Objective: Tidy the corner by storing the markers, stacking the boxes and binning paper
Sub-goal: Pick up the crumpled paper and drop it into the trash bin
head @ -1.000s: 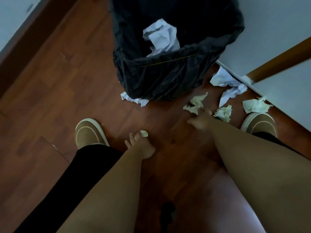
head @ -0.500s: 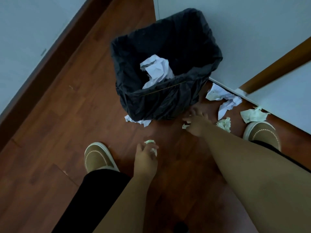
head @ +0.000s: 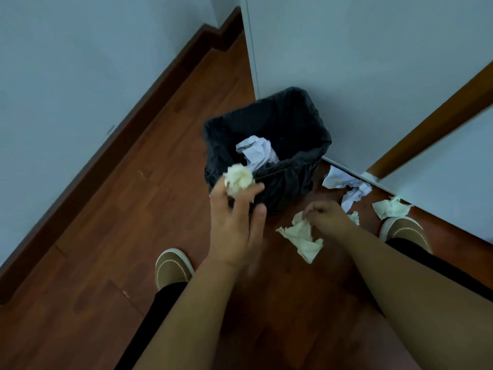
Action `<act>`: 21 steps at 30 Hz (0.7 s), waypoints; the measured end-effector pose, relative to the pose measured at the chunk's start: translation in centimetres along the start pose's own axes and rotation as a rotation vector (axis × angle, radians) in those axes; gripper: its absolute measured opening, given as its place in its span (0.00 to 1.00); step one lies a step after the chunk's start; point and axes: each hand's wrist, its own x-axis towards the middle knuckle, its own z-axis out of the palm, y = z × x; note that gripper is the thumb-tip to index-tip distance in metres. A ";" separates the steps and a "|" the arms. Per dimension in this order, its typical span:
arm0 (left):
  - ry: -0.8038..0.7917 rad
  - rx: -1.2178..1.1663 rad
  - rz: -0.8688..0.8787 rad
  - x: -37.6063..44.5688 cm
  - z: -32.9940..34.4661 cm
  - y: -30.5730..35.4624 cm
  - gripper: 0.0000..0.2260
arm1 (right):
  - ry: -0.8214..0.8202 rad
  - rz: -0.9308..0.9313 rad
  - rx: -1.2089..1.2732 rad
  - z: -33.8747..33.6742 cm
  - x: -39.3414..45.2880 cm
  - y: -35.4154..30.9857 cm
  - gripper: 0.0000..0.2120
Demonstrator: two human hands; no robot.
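Beside bin (head: 290, 180): loose paper scraps (head: 346, 182), shoe (head: 404, 231).

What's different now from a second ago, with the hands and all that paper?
The left hand has risen from the floor toward the bin, carrying a crumpled paper ball. The right hand has picked a tissue up off the floor. The white paper in the bin and the scraps by the wall haven't moved.

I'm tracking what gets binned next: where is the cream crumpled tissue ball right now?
In the head view, the cream crumpled tissue ball sits left of centre in the left hand's fingertips, at the near rim of the black-lined bin.
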 end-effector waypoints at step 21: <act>-0.701 0.445 -0.835 -5.5 1.3 -7.6 0.23 | 0.726 -0.320 0.131 -3.9 0.0 -11.1 0.15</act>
